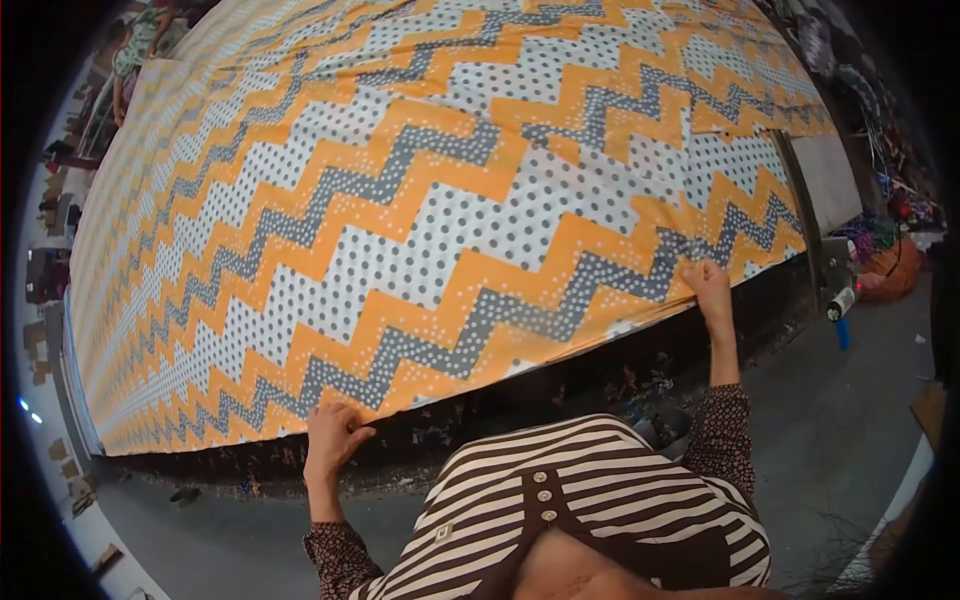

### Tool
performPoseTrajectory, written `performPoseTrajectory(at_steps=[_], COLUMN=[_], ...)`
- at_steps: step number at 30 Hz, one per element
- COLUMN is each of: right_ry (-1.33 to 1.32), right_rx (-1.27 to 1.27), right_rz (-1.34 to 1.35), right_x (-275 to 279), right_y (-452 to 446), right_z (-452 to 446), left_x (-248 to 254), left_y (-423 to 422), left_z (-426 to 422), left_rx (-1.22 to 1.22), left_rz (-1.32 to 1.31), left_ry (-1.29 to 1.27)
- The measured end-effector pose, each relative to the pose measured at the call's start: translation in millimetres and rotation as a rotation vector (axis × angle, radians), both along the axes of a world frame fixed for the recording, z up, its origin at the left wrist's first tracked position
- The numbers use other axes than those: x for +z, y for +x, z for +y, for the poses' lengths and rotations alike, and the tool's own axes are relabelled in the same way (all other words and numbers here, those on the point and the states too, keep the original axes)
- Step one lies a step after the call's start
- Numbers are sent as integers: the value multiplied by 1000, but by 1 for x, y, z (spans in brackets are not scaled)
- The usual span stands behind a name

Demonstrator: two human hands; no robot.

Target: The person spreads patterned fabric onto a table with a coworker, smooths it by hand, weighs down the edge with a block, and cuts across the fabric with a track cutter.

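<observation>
A wide fabric [480, 230] with orange, grey and white zigzags and dots lies spread over a large table. At its near edge, left of centre, my left hand [335, 435] has its fingers closed on the cloth. Farther right, my right hand [708, 285] pinches the same near edge, where the fabric is bunched into folds running away from the fingers. Wrinkles also cross the cloth's far part.
A metal bar [800, 215] crosses the table's right end, with a pale board [828, 180] beside it. An orange bundle [888, 272] sits at the right. Another person [135, 50] is at the far left edge. Grey floor [800, 440] shows below.
</observation>
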State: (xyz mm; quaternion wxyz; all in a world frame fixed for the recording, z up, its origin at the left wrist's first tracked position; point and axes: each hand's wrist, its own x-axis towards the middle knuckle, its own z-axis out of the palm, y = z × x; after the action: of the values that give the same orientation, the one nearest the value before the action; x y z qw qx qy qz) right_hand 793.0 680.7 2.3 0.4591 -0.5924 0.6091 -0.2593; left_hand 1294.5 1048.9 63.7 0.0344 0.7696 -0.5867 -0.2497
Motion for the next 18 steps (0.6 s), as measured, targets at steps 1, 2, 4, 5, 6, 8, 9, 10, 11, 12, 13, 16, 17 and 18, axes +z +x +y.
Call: performPoseTrajectory(at_steps=[1, 2, 4, 5, 6, 8, 9, 10, 11, 12, 13, 16, 17, 18], right_ry=[-35, -51, -97, -155, -195, -385, -276, 204, 378, 571, 772, 387, 488, 39], right_rx=[56, 66, 91, 111, 82, 57, 60, -121, -157, -200, -242, -61, -108, -6], right_rz=[139, 129, 149, 220, 253, 88, 2, -612, -1101, -1268, -1431, -1167, -1555, -1454], right_x=[1, -1, -20, -5, 1, 8, 1, 12, 20, 25, 30, 65, 60, 55], right_y=[-3, -3, -14, -7, -1, 6, 1, 14, 28, 41, 47, 46, 35, 2], right_z=[-1, -1, -3, -1, 4, 11, 10, 12, 1, -15, -35, -110, -149, -162], left_x=[-1, -1, -8, -10, -23, -34, -36, -55, -46, -37, -42, -60, -60, -60], left_y=[-11, -26, -88, -119, -155, -218, -245, -266, -281, -293, -298, -300, -300, -300], left_z=[-14, -31, -91, -122, -148, -193, -202, -204, -206, -208, -208, -205, -205, -204], left_rx=[61, 122, 267, 161, 131, 35, 22, 1, 12, 22, 88, 351, 365, 378], left_rz=[107, 214, 476, 387, 430, 364, 356, 403, 389, 373, 389, 562, 565, 569], left_ry=[30, 56, -147, -213, -451, -573, -531, -572, -535, -495, -491, -408, -396, -383])
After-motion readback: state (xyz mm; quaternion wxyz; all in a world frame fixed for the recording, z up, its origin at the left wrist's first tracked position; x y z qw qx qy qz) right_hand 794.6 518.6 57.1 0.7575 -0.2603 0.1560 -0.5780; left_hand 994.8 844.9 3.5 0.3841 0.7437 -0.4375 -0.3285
